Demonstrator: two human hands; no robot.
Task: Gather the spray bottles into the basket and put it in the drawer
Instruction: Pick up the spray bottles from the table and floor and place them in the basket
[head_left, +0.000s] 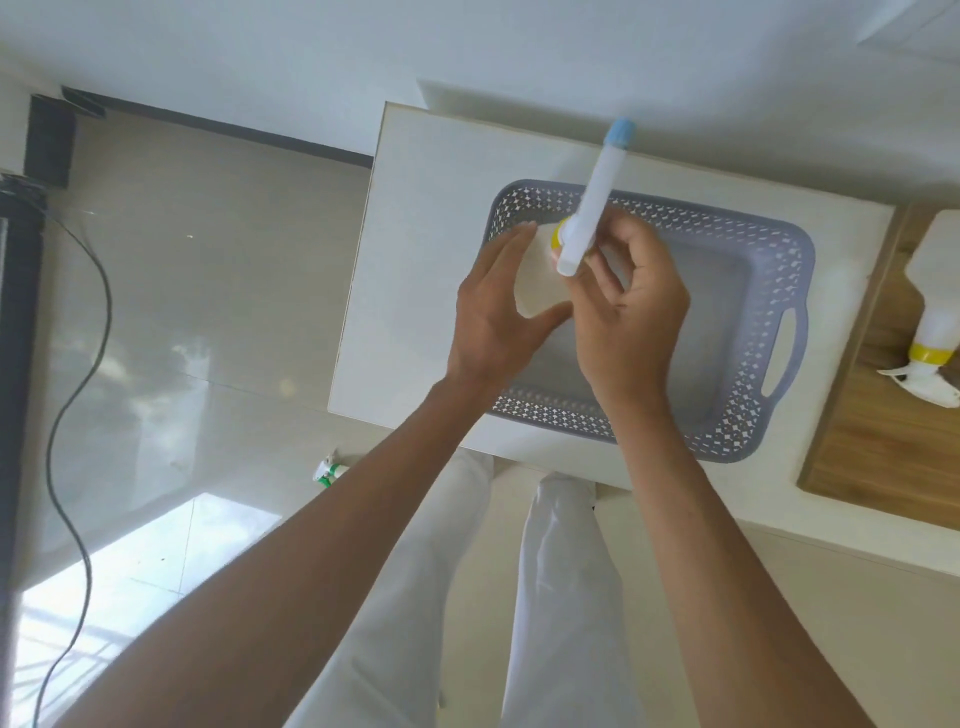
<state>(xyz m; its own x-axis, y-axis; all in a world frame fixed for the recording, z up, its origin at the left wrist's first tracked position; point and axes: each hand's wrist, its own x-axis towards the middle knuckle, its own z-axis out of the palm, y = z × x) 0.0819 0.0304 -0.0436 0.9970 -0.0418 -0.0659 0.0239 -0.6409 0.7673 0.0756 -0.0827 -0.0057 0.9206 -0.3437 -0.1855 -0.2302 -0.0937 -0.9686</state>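
Currently, status by item:
Left hand (493, 306): fingers spread wide, palm against the white body of a spray bottle (540, 275), cupping it from the left side.
Right hand (631, 306): fingers curled in around the same bottle at its neck, near the yellow collar; exact contact is partly hidden by the spray head.
Bottle in hands: held above the left end of the basket (779, 270), not set down; long white spray head with a blue tip points up and away toward the wall.
Basket: grey, perforated walls, handle cut-out on its right end; sits on the white desk (415, 260); the visible part of its inside shows bare floor only.
Second spray bottle (935, 322): white with yellow collar, lying on its side on the wooden surface (883, 441) right of the white desk, well apart from the basket.
Third spray bottle (328, 470): only a white trigger and green collar show, down on the floor by the desk's near left corner.
Floor (208, 312): glossy tile, a dark cable (78, 364) running across it at left.
Drawer: cannot tell where it is.
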